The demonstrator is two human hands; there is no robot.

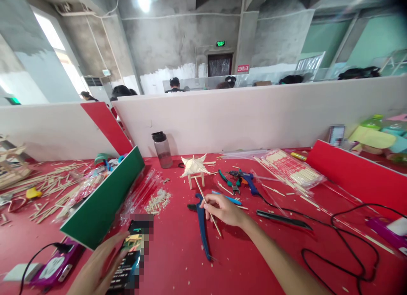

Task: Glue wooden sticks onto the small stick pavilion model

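My right hand [222,210] pinches a thin wooden stick [208,207] above the red table [178,252]. The stick slants up toward a small pavilion model [194,168] made of sticks, standing at the table's middle. Under that hand lies a blue-handled tool [202,233]. My left hand [97,265] is at the bottom edge, holding a phone [130,261] with a lit screen. A glue gun [246,178] and pliers [229,182] lie just right of the model.
A green divider board [104,201] slants across the left. A dark-lidded bottle [162,150] stands near the white partition [254,112]. Packs of sticks [292,168] lie at right, black cables [343,240] loop across the right. Loose sticks [54,189] cover the neighbouring desk. Other people sit beyond the partition.
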